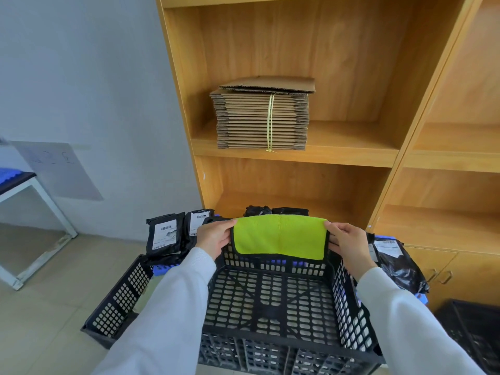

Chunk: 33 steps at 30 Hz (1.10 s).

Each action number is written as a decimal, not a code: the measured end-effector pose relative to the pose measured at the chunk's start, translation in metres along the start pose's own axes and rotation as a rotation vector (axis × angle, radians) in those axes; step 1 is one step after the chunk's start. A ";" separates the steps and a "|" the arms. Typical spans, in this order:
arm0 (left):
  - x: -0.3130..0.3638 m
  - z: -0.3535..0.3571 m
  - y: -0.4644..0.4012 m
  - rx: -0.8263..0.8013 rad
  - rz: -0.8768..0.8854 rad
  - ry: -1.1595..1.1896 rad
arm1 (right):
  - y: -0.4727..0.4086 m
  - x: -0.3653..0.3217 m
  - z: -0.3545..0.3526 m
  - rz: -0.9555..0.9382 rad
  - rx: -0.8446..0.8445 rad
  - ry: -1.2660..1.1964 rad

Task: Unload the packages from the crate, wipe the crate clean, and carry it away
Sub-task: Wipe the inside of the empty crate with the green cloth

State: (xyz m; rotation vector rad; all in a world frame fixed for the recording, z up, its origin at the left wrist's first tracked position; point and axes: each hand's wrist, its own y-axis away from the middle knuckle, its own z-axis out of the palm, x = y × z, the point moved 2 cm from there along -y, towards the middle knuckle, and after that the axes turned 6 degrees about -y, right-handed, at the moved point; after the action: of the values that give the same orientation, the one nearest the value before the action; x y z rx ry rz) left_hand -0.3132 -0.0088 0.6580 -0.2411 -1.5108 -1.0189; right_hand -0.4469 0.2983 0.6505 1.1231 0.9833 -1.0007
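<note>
Head view showed left hand (215, 236) and right hand (349, 240) each pinching a cloth (280, 236) over the emptied crate's (270, 301) far wall; loose pinches risked dropping it.

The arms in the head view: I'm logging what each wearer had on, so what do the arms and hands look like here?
Both arms wear long, loose white sleeves that end at the wrists, plain, with no markings visible. The left hand and right hand are bare: no gloves, and no rings or watch visible. The fingers carry nothing visible on them.
</note>
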 end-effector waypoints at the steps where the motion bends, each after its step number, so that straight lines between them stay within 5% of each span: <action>1: 0.003 0.000 -0.001 0.008 0.019 -0.008 | -0.001 -0.002 0.003 0.014 0.002 0.001; 21: 0.019 0.005 -0.026 -0.016 0.269 -0.247 | -0.032 -0.019 0.023 -0.184 -0.111 0.329; 27: 0.017 0.002 -0.027 -0.209 0.384 -0.275 | -0.034 -0.014 0.021 -0.078 -0.226 0.174; 33: 0.032 0.001 -0.034 -0.155 0.389 -0.248 | -0.041 -0.027 0.019 -0.055 -0.272 0.116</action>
State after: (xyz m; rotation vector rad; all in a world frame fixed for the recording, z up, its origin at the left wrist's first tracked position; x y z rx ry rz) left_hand -0.3445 -0.0408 0.6712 -0.7642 -1.5268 -0.8119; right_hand -0.4909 0.2771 0.6701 0.9392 1.2101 -0.8228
